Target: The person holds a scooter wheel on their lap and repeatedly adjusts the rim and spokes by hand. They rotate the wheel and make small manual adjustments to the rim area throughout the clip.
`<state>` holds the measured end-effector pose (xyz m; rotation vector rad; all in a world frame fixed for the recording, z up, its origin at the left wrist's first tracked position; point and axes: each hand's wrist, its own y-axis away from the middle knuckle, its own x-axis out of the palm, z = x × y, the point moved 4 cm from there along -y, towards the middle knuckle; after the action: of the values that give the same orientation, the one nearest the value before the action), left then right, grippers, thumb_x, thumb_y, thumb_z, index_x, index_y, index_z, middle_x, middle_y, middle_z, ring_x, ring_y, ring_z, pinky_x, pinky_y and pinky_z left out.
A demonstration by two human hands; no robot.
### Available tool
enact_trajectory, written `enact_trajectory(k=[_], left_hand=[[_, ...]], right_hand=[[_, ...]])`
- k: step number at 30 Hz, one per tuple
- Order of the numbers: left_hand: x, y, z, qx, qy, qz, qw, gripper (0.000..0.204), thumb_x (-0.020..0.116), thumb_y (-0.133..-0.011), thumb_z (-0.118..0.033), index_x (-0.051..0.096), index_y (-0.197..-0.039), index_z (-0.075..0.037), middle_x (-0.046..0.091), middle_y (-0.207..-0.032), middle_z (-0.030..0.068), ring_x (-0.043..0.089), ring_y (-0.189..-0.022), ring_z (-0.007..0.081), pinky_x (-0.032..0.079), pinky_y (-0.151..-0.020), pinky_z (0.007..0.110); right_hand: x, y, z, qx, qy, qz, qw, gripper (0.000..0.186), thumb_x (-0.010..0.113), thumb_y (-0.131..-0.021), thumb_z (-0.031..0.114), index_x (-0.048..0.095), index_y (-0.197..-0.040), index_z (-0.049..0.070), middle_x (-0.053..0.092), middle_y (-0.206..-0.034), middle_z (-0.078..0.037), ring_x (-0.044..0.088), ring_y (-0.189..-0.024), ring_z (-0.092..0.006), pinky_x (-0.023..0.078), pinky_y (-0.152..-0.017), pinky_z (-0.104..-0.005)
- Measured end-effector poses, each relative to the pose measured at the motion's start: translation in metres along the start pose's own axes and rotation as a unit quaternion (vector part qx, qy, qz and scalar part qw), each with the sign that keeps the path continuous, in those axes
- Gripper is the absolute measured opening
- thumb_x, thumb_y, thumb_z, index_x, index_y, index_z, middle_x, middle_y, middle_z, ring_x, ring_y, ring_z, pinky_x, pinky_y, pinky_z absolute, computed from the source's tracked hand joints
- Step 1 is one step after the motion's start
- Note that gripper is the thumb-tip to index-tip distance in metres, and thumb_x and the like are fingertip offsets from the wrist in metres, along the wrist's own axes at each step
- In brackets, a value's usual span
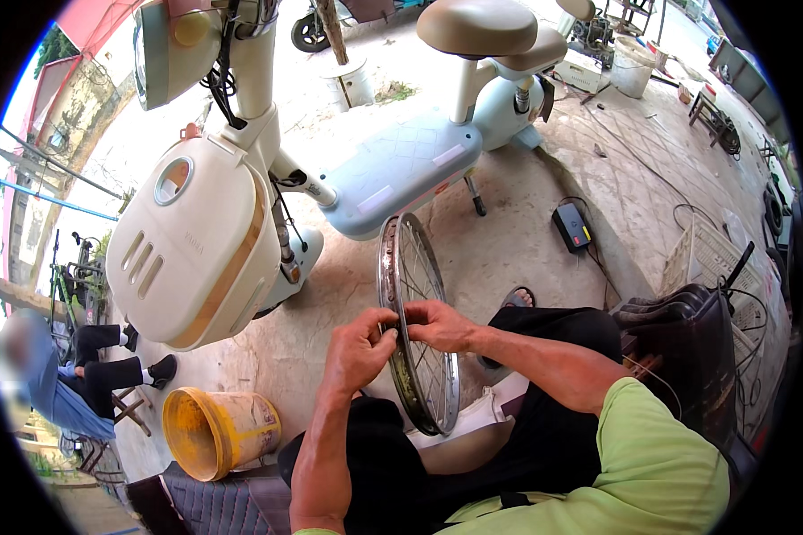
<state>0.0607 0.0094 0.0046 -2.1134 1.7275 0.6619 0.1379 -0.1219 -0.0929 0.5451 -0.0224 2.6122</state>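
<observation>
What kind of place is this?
Maybe an outdoor bike repair spot. The person's left hand and right hand hold a spoked wheel without a tyre, a pale scooter stands in front, and a black box with a cable lies nearby.

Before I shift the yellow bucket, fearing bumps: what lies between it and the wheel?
In the head view: floor, the left forearm, a black trouser leg.

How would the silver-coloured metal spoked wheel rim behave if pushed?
The wheel rim would probably roll or topple without the left hand and right hand on it, being a narrow hoop on edge. It looks light for its size: spoked, mostly open inside, no tyre visible. Likely stiff too, given the metal hoop.
</observation>
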Motion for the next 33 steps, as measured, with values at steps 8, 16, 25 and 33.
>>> enact_trajectory(k=[8,16,25,33], left_hand=[[0.0,-0.001,0.001,-0.01,-0.007,0.003,1.0,0.017,0.071,-0.083,-0.006,0.069,-0.1,-0.004,0.05,-0.055,-0.0013,0.044,-0.052,0.0053,0.04,-0.051,0.027],[0.001,-0.002,0.006,-0.028,-0.027,0.017,0.999,0.02,0.07,-0.084,-0.012,0.069,-0.103,-0.007,0.058,-0.06,0.0056,0.053,-0.053,0.0129,0.045,-0.054,0.032],[-0.003,0.0,0.004,-0.034,-0.027,0.023,0.999,0.02,0.071,-0.085,-0.012,0.069,-0.104,-0.006,0.057,-0.059,0.0058,0.052,-0.052,0.0136,0.044,-0.054,0.032],[0.002,-0.002,0.006,-0.032,-0.009,0.037,0.999,0.022,0.07,-0.085,-0.012,0.069,-0.106,-0.006,0.058,-0.06,0.0048,0.052,-0.053,0.012,0.044,-0.054,0.031]], right_hand=[[0.003,0.002,0.009,0.015,0.01,-0.006,1.0,0.025,0.063,-0.094,0.005,0.065,-0.118,-0.001,0.069,-0.107,-0.005,0.062,-0.101,-0.0116,0.05,-0.093,-0.0293],[0.004,0.002,0.008,0.008,-0.001,-0.004,1.0,0.025,0.064,-0.094,0.007,0.064,-0.118,-0.001,0.069,-0.106,-0.004,0.062,-0.101,-0.0117,0.05,-0.093,-0.0301],[0.006,0.002,0.01,0.021,0.02,-0.003,1.0,0.025,0.064,-0.094,0.007,0.064,-0.118,0.0,0.069,-0.109,-0.004,0.062,-0.101,-0.0115,0.05,-0.093,-0.0298],[0.003,0.006,0.014,0.019,0.015,0.004,1.0,0.026,0.063,-0.094,0.005,0.064,-0.119,-0.001,0.069,-0.11,-0.004,0.062,-0.103,-0.0119,0.05,-0.093,-0.0297]])
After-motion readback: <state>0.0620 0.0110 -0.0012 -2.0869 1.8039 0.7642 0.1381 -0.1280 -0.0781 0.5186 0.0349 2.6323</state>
